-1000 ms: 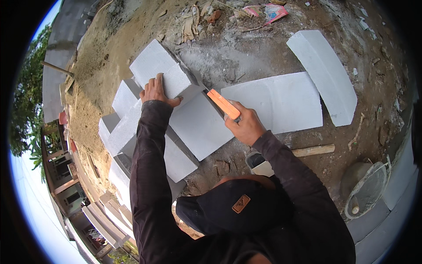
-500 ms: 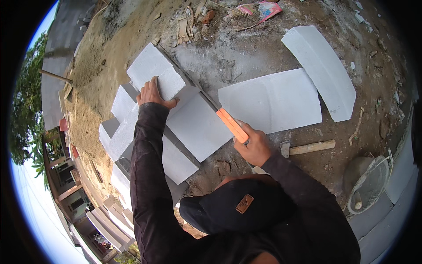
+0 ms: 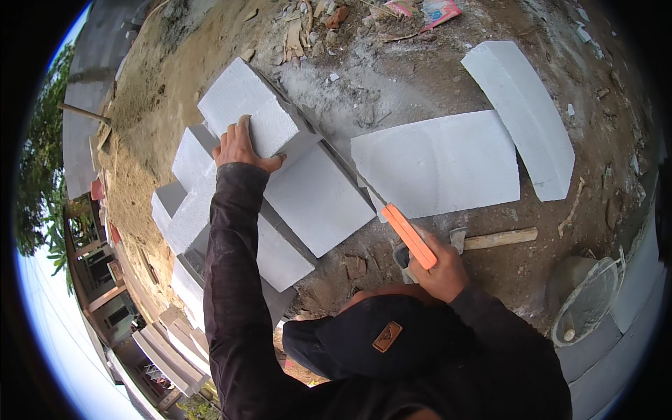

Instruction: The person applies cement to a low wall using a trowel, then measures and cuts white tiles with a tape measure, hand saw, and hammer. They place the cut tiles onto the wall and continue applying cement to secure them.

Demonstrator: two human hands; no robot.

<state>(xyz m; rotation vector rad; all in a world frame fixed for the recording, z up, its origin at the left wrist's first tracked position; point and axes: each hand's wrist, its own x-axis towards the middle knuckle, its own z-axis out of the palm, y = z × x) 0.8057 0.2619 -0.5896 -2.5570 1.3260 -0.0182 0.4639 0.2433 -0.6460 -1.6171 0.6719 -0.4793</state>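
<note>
My left hand (image 3: 241,145) presses on a white lightweight concrete block (image 3: 241,94) at the top of a stack, fingers spread and thumb out to the right. My right hand (image 3: 441,269) is closed round the orange handle of a hand saw (image 3: 411,236). The thin blade slants up and left from the handle, along the right side of the held block; its far end is hidden there. Beneath lies another white block (image 3: 318,199), with more blocks stacked to the left.
On the dirt to the right lie a flat white block (image 3: 437,164) and a long white block (image 3: 525,115). Nearer stands a wooden-handled hammer (image 3: 498,238), lying beside a grey bucket (image 3: 577,290). Debris and a pink wrapper (image 3: 439,12) lie at the far side.
My right hand has drawn the saw back, down and to the right, so more of the blade shows beyond the block. My left hand stays on the block.
</note>
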